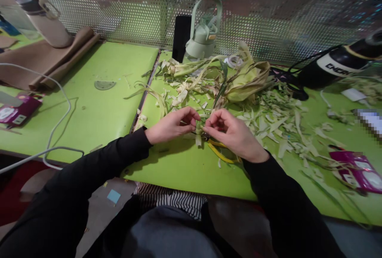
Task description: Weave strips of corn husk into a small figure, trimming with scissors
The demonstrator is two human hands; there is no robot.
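Note:
Both my hands meet over the front of the green table. My left hand (180, 123) pinches one side of a small knotted piece of corn husk (198, 134), thumb and fingers together. From the other side my right hand (231, 132) pinches the same piece. A pale strip of it hangs down between my fingertips. Beneath my right hand lies a tool with yellow handles (220, 154); its head is hidden. Just beyond my hands, loose husk strips and a large bunch of corn husks (246, 81) lie on the tabletop.
Husk scraps (277, 123) spread to the right, near a purple packet (356, 170). A pale green bottle (203, 39) and a black phone-like slab (181, 37) stand by the perforated metal screen (128, 7). A dark bottle (334, 65) is at right. A white cable (64, 119) crosses the left.

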